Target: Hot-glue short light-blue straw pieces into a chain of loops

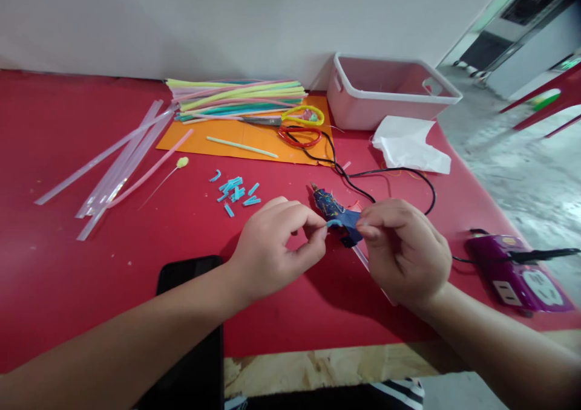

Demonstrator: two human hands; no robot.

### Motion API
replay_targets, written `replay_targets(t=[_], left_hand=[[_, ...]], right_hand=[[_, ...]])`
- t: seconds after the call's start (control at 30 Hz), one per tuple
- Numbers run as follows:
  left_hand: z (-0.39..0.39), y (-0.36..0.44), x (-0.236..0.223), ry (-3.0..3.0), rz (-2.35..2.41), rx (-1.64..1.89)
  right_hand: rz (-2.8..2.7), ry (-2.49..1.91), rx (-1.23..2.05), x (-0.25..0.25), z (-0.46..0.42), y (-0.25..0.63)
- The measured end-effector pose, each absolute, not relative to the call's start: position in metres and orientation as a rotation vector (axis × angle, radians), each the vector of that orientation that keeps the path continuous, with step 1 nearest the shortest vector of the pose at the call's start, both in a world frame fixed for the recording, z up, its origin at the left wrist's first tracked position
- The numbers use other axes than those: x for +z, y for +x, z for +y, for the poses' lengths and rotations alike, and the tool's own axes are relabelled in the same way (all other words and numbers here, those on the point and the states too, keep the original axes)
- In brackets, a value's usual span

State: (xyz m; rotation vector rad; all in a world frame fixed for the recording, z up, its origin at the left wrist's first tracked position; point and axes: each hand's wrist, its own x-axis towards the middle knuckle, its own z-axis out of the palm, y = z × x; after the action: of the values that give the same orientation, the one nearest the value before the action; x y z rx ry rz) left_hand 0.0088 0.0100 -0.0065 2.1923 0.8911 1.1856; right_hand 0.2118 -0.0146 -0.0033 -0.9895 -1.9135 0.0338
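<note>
My left hand (281, 244) pinches a short blue pipe cleaner piece (334, 222) between thumb and forefinger. Opposite it, my right hand (403, 250) is closed in a pinch, with whatever it grips too small to make out. Just behind both hands a dark blue glue gun (329, 204) lies on the red table, its nozzle pointing away and its body partly covered by the right fingers. A clear glue stick (362, 256) sticks out from its back. Left of the gun are several cut blue pipe cleaner pieces (233, 189).
Several pipe cleaners (236, 98) and scissors (276, 121) rest on orange card (254, 133). Glue sticks (122, 162) lie left, near a yellow-tipped wire (182, 162). A pink basket (390, 104), white paper (411, 147), black cord (433, 198), purple power strip (512, 274) and phone (193, 268) surround the hands.
</note>
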Motion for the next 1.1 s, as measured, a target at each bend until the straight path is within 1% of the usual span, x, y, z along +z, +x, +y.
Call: replay_targets(t=[0.13, 0.23, 0.4, 0.5, 0.57, 0.67, 0.77, 0.93, 1.1], left_hand=[[0.012, 0.009, -0.007, 2.22, 0.841, 1.197], [0.015, 0.009, -0.008, 2.233, 0.843, 1.168], [0.017, 0.005, -0.008, 2.242, 0.848, 1.085], [0.017, 0.002, -0.01, 2.265, 0.813, 1.05], [0.017, 0.001, -0.01, 2.269, 0.792, 1.042], [0.018, -0.002, -0.011, 2.255, 0.825, 1.064], [0.019, -0.004, -0.01, 2.198, 0.856, 1.102], [0.02, -0.007, -0.007, 2.0, 1.007, 1.081], [0.021, -0.005, -0.004, 1.793, 1.125, 1.009]], right_hand=[[-1.847, -1.07, 0.214, -0.011, -0.018, 0.214], [-1.864, -1.163, 0.214, -0.013, -0.016, 0.217], [-1.923, -1.345, 0.008, 0.01, 0.025, 0.234], [-1.961, -1.582, -0.364, 0.038, 0.082, 0.255], [-2.01, -1.83, -0.512, 0.058, 0.128, 0.271], [-1.974, -1.951, -0.55, 0.083, 0.19, 0.292], [-2.076, -2.022, -0.509, 0.095, 0.226, 0.304], [-2.069, -2.051, -0.594, 0.103, 0.223, 0.305], [-2.199, -1.865, -0.531, 0.118, 0.159, 0.283]])
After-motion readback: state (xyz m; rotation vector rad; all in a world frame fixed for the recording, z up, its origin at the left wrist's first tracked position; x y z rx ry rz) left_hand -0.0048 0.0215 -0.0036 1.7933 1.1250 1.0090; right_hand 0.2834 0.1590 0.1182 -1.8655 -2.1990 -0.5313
